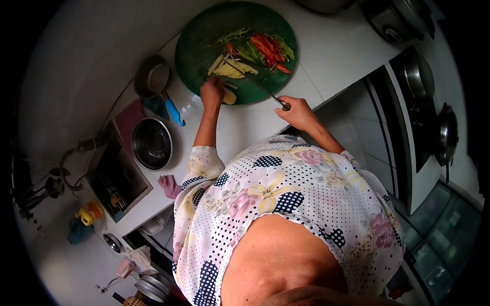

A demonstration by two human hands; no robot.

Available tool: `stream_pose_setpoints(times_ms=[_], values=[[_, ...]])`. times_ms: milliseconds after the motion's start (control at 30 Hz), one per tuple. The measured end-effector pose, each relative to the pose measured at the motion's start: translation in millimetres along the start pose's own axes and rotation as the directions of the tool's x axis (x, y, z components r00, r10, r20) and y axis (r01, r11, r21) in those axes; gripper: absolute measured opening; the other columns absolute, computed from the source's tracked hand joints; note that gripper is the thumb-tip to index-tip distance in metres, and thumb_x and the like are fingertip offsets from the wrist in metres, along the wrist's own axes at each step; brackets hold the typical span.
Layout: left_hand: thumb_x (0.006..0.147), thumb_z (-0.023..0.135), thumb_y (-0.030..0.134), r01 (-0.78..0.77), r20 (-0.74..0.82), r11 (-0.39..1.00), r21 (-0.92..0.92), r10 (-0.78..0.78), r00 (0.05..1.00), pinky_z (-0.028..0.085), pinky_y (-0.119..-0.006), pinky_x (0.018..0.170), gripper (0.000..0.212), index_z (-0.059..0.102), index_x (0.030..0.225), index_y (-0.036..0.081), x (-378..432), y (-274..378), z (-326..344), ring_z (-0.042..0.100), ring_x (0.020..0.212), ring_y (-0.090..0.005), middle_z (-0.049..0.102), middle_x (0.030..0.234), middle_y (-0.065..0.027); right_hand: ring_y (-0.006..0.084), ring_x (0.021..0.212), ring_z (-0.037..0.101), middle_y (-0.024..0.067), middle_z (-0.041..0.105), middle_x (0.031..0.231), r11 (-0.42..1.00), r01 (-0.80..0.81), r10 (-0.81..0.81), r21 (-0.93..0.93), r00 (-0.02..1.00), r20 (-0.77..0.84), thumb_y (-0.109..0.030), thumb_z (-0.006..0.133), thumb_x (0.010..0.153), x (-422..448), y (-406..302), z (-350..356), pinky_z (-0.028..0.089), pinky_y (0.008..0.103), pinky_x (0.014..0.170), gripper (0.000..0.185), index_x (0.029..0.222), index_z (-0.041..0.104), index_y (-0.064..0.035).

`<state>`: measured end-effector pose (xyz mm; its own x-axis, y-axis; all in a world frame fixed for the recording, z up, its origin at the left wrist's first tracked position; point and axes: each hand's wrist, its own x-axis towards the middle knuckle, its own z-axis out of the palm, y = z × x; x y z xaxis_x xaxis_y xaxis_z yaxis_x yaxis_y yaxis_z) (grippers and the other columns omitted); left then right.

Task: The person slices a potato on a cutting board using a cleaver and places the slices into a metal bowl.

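A round green cutting board (195, 46) lies on the white tiled counter before me. My right hand (296, 111) grips the handle of a kitchen knife (264, 90), whose blade reaches over the board to a pile of pale yellow vegetable strips (231, 69). At the board's near left edge, my left hand (212, 93) has its fingers bent beside that pile; what is under the fingertips is hidden. Close to them rests a larger pale vegetable piece (229, 96). Farther back are red pepper strips (268, 49) among green pepper strips (249, 51).
On the left are a saucepan (151, 76) with a blue handle, a dark metal bowl (152, 144), a pink cloth (168, 186) and a sink (118, 183). A yellow bottle (90, 213) stands beyond the sink. Pots (394, 23) and a stove with pans (419, 76) are at right.
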<state>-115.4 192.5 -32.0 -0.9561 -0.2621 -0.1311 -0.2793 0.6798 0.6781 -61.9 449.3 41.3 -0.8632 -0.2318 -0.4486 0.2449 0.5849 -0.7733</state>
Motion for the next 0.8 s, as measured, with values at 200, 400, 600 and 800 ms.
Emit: stream_pose_setpoints(times_ms=[200, 400, 600, 800], values=[[0.083, 0.057, 0.017, 0.214, 0.251, 0.658, -0.722, -0.039, 0.967, 0.049, -0.027, 0.063, 0.042, 0.047, 0.12, -0.001, 27.8, 11.5, 4.8, 0.065, 0.076, -0.0172, 0.065, 0.089, -0.0127, 0.0214, 0.061, 0.059, 0.0137, 0.062, 0.069, 0.999, 0.017, -0.019, -0.027, 0.996, -0.084, -0.024, 0.063, 0.073, 1.7, -10.7, -6.8, 0.047, 0.0309, 0.06, 0.041, 0.105, 0.059, -0.0003], [0.078, 0.057, 0.01, -0.235, -0.08, 0.965, -0.119, 0.226, 0.971, 0.047, -0.033, 0.071, 0.032, 0.054, 0.109, 0.004, 16.3, -2.0, 3.7, 0.059, 0.088, -0.0254, 0.06, 0.096, -0.0122, 0.0086, 0.056, 0.045, 0.0025, 0.052, 0.06, 0.999, -0.01, 0.015, 0.038, 0.994, -0.108, -0.02, 0.063, 0.077, 0.3, -9.7, -11.0, 0.039, 0.0255, 0.053, 0.038, 0.107, 0.057, 0.0019], [0.067, 0.058, 0.009, -0.558, 0.06, 0.751, 0.353, 0.577, 0.814, 0.042, -0.036, 0.069, 0.017, 0.064, 0.084, 0.011, -21.3, -1.7, 19.8, 0.055, 0.08, -0.025, 0.059, 0.083, -0.0058, 0.0262, 0.061, 0.06, 0.015, 0.061, 0.068, 0.998, 0.044, -0.045, -0.036, 0.998, -0.041, -0.023, 0.062, 0.073, 1.3, -0.1, 0.4, 0.046, 0.0346, 0.059, 0.037, 0.102, 0.06, -0.0013], [0.063, 0.061, 0.011, -0.488, 0.033, 0.731, 0.477, 0.54, 0.841, 0.037, -0.036, 0.073, 0.019, 0.064, 0.082, 0.012, -20.0, -5.9, 36.5, 0.052, 0.088, -0.0217, 0.059, 0.086, -0.0041, 0.0334, 0.07, 0.061, 0.0182, 0.063, 0.076, 0.975, 0.062, -0.054, -0.212, 0.998, 0.045, -0.024, 0.059, 0.073, 10.6, -8.0, 9.0, 0.048, 0.0395, 0.064, 0.034, 0.099, 0.061, -0.0024]])
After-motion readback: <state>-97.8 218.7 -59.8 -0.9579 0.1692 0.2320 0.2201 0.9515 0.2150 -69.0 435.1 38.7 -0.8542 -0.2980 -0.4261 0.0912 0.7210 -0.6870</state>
